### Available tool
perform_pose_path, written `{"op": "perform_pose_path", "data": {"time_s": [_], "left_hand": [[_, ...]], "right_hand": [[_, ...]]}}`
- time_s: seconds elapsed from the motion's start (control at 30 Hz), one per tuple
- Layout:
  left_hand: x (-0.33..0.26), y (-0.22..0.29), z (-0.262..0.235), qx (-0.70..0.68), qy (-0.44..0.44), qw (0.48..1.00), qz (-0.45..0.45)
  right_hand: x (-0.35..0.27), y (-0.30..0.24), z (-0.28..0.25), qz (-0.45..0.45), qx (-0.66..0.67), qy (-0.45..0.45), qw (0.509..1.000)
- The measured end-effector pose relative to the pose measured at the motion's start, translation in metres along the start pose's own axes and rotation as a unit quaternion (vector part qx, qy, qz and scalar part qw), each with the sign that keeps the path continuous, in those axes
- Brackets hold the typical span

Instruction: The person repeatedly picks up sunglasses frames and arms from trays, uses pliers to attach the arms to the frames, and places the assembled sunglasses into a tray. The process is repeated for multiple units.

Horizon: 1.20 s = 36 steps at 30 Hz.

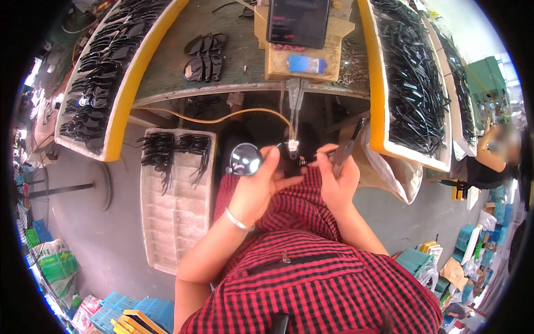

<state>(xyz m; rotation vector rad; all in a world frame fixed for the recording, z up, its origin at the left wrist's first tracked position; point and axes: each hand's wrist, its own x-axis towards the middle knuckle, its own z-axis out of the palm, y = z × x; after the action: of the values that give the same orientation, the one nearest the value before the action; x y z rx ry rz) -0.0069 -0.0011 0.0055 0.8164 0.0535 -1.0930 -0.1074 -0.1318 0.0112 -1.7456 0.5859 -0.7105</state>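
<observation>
My left hand (257, 186) is closed around a dark sunglasses front (245, 160), whose round shiny lens sticks out left of the thumb. The rest of that front reaches right, below a metal tip (293, 146) hanging from the bench edge. Facing it, my right hand (340, 177) is closed on black sunglasses temples (349, 146) that point up and away from the palm. The fingertips of my right hand pinch a small dark part close to the tip; its exact shape is too small to tell.
Foam trays with yellow sides hold sunglasses fronts (92, 100) on the left and black temples (411, 83) on the right. A phone (298, 22) and a blue packet (306, 64) lie on a wooden block. A pale compartment tray (175, 222) stands lower left; another person (489, 158) sits far right.
</observation>
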Motion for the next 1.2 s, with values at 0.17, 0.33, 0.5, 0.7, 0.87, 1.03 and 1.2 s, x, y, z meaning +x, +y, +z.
{"op": "perform_pose_path", "data": {"time_s": [0.17, 0.33, 0.5, 0.7, 0.87, 1.03, 1.2], "left_hand": [[0.008, 0.008, 0.003, 0.008, 0.026, 0.999, 0.037], [0.005, 0.011, -0.002, 0.032, 0.026, 0.998, 0.055], [0.007, 0.012, -0.006, 0.041, 0.016, 0.998, 0.054], [0.007, 0.010, -0.008, 0.036, 0.025, 0.996, 0.077], [0.006, 0.009, -0.005, 0.078, 0.020, 0.991, 0.104], [0.002, 0.011, -0.003, 0.115, 0.011, 0.986, 0.123], [0.002, 0.011, -0.006, 0.112, 0.000, 0.986, 0.120]], "right_hand": [[0.002, 0.003, 0.006, 0.016, 0.120, -0.009, 0.993], [-0.002, 0.011, 0.011, -0.001, 0.101, -0.018, 0.995], [-0.004, 0.018, 0.009, -0.044, 0.012, 0.012, 0.999], [-0.005, 0.014, 0.017, -0.048, 0.029, 0.028, 0.998], [-0.006, 0.016, 0.014, -0.019, 0.056, 0.023, 0.998], [-0.008, 0.020, 0.014, 0.009, 0.116, 0.022, 0.993], [-0.009, 0.015, 0.013, 0.043, 0.142, 0.016, 0.989]]}}
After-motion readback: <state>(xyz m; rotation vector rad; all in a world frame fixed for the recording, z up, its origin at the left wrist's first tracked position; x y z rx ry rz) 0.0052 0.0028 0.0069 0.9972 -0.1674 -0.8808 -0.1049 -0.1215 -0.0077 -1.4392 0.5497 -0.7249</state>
